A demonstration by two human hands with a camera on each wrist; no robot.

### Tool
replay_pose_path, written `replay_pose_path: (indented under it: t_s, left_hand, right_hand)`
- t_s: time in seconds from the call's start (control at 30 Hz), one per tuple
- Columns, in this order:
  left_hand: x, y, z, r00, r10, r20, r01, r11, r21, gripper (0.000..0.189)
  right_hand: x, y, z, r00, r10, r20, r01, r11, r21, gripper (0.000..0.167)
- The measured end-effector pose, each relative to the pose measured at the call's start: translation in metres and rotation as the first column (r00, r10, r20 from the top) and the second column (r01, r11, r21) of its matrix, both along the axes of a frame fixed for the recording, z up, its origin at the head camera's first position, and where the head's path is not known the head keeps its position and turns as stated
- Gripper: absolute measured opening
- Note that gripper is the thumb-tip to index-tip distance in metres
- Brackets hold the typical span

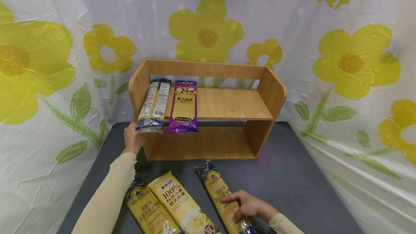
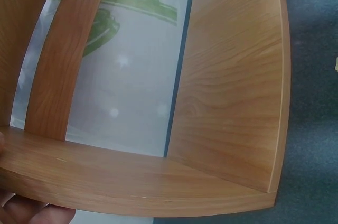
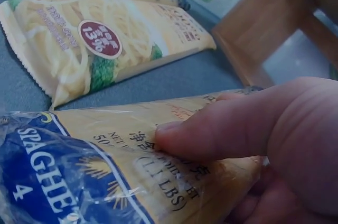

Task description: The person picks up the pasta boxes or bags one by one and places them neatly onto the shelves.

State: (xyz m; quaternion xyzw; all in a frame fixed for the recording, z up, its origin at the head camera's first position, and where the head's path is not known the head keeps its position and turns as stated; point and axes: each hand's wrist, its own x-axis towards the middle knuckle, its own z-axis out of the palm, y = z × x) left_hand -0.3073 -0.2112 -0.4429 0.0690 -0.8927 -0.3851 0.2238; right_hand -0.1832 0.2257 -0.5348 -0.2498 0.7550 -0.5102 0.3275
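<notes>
My left hand (image 1: 133, 139) grips the left side panel of a two-tier wooden shelf (image 1: 232, 103); in the left wrist view its fingers (image 2: 53, 215) curl under the panel's edge. My right hand (image 1: 251, 205) holds a clear-and-blue spaghetti packet (image 1: 214, 186) lying at a slant in front of the shelf. In the right wrist view the thumb presses on top of this packet (image 3: 113, 129), with other fingers around its side. On the upper tier lie a packet turned label-side back (image 1: 155, 100) and a purple pasta packet (image 1: 184, 105), both jutting past the front edge.
Left of the held packet, a cream pasta packet (image 1: 183, 201) and another blue-ended spaghetti packet (image 1: 147, 205) lie on the dark grey table (image 1: 286, 169). A small dark object (image 1: 142, 166) sits near the shelf's left foot. Flower-printed cloth (image 1: 208, 17) surrounds the table.
</notes>
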Motion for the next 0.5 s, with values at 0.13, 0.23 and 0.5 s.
replay_pose_path:
  t_s: [0.13,0.23,0.5]
  left_hand:
    - [0.000,0.001,0.000,1.000,0.003,-0.003,-0.003,1.000,0.016,0.044]
    - [0.000,0.001,-0.001,1.000,0.001,-0.011,0.000,1.000,0.021,0.045]
    - [-0.001,0.000,-0.003,1.000,-0.006,-0.027,0.006,1.000,0.011,0.046]
  right_hand:
    - [0.004,0.010,-0.001,0.999,-0.021,-0.046,0.019,0.999,-0.038,0.069]
    - [0.007,0.018,-0.001,0.996,-0.044,-0.072,0.040,0.997,-0.061,0.068]
    - [0.016,0.040,0.006,0.994,-0.089,-0.060,0.081,0.990,-0.114,0.069]
